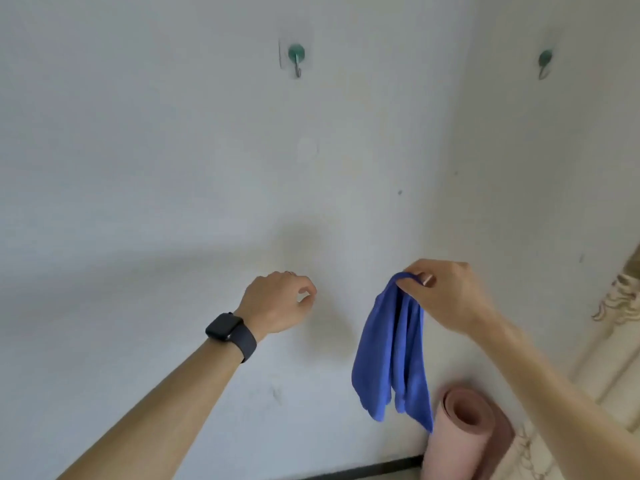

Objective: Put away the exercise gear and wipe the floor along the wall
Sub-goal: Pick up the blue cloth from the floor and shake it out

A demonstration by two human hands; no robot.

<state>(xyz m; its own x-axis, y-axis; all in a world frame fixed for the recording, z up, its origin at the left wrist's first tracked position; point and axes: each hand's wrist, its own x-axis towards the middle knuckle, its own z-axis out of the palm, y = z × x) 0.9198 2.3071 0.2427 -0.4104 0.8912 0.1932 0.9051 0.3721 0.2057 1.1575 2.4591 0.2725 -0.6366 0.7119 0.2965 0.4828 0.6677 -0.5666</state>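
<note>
Up against pale wall (173, 150), facing it close. Down at bottom right, rolled pink mat (464, 445) propped on end. Dangles blue cloth (391, 358) in mid-air before the wall, near that mat, right hand (446, 296) pinching its top edge. Holds left hand (277, 299) well apart, fingers curled on nothing, dark watch (228, 329) on wrist. High overhead, green hook (296, 57); second green hook (544, 62) further right.

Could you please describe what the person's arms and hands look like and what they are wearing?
Both arms are bare, no sleeves in view, and neither the left hand nor the right hand is gloved. The left wrist carries a black smartwatch, rounded rectangular face, dark band. The right wrist wears nothing.
</note>
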